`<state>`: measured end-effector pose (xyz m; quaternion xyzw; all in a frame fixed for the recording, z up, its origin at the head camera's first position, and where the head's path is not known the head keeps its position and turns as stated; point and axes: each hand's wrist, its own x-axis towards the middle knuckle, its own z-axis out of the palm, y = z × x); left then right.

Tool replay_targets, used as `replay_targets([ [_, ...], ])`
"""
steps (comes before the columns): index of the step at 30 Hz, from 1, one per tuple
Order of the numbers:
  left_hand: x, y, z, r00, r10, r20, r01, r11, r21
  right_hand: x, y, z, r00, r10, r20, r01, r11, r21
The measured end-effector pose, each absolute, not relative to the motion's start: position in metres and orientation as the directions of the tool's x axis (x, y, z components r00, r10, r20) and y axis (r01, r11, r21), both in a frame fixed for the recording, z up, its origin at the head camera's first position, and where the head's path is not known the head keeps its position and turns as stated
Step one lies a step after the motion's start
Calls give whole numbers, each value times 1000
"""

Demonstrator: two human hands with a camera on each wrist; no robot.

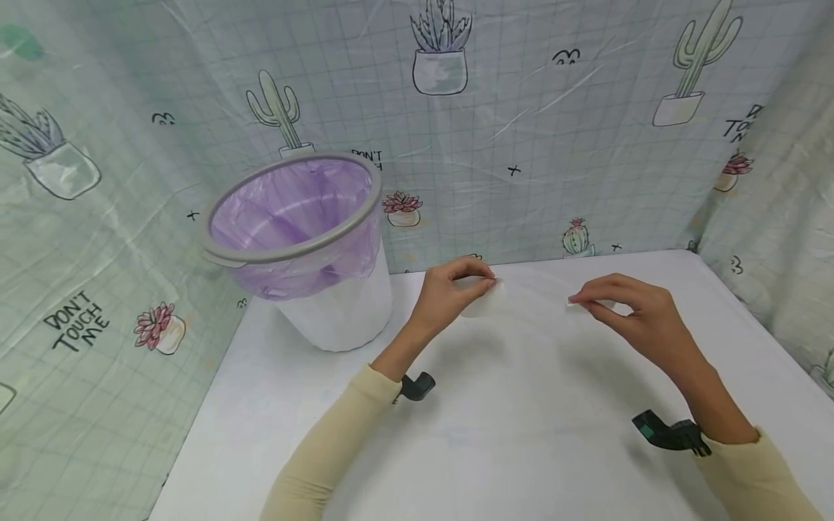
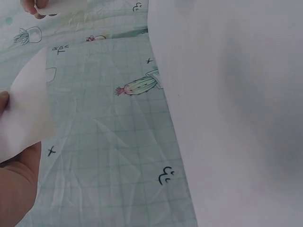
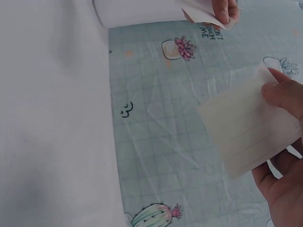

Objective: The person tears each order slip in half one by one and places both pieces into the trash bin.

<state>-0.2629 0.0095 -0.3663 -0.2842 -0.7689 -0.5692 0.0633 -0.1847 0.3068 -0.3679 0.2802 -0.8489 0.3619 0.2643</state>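
Note:
My left hand (image 1: 449, 295) pinches a piece of white paper (image 2: 28, 109) between thumb and fingertips, held up over the far part of the white table. To the right and apart from it, my right hand (image 1: 641, 315) pinches a second piece of paper (image 3: 244, 127), which has faint ruled lines. In the head view most of that second piece is hidden behind the fingers. From the right wrist view, the left hand's paper (image 3: 203, 12) shows an uneven, curled edge.
At the back left of the table (image 1: 469, 441) stands a white bin (image 1: 345, 318) with a grey rim, lined with a purple plastic bag (image 1: 296, 195). A cactus-patterned sheet (image 1: 495, 145) hangs behind and along the sides. Each wrist wears a black camera mount (image 1: 667, 432).

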Motion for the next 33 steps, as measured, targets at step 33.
replay_targets([
  [33, -263, -5, -360, -806, 379, 455, 553, 211, 806, -207, 264, -362, -791, -128, 598, -548, 581, -601],
])
